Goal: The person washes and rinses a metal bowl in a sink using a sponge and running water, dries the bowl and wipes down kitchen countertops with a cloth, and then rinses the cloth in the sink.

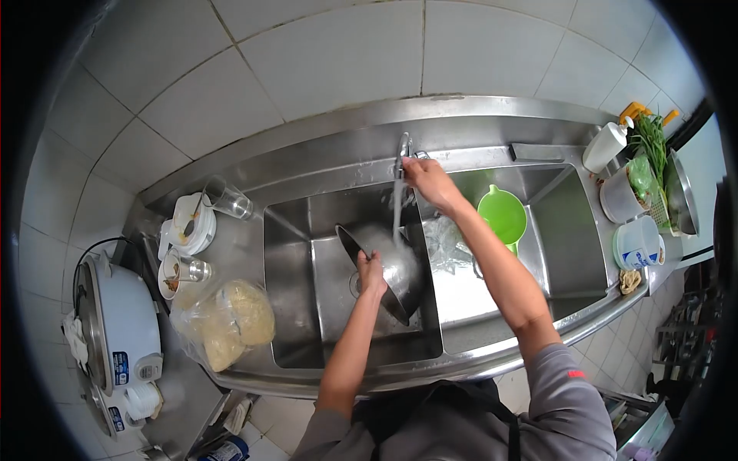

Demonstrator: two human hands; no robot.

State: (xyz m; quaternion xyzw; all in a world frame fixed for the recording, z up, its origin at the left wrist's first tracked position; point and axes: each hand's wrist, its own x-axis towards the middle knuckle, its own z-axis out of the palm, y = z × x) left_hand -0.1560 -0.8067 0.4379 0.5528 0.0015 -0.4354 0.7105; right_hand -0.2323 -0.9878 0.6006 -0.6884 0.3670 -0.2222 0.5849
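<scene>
My left hand (pixel 370 274) grips the rim of a round metal bowl (pixel 401 278), which is tilted on its side in the left sink basin (pixel 292 307). Water streams from the tap (pixel 401 150) onto the bowl's outer surface and splashes off it. My right hand (pixel 430 184) is closed at the tap, its fingers around the handle beside the spout; the fingertips are partly hidden. Below my right forearm, in the right basin (pixel 573 238), lie a lime-green plastic strainer or bowl (pixel 503 215) and crumpled clear plastic (pixel 447 244).
On the left counter are stacked white dishes (pixel 201 229), glasses (pixel 229 201) and a plastic bag of pale yellowish food (pixel 244 313). A large cooker (pixel 134 315) stands farther left. To the right are a white pump bottle (pixel 606 146), tubs (pixel 638 242) and green vegetables (pixel 650 146).
</scene>
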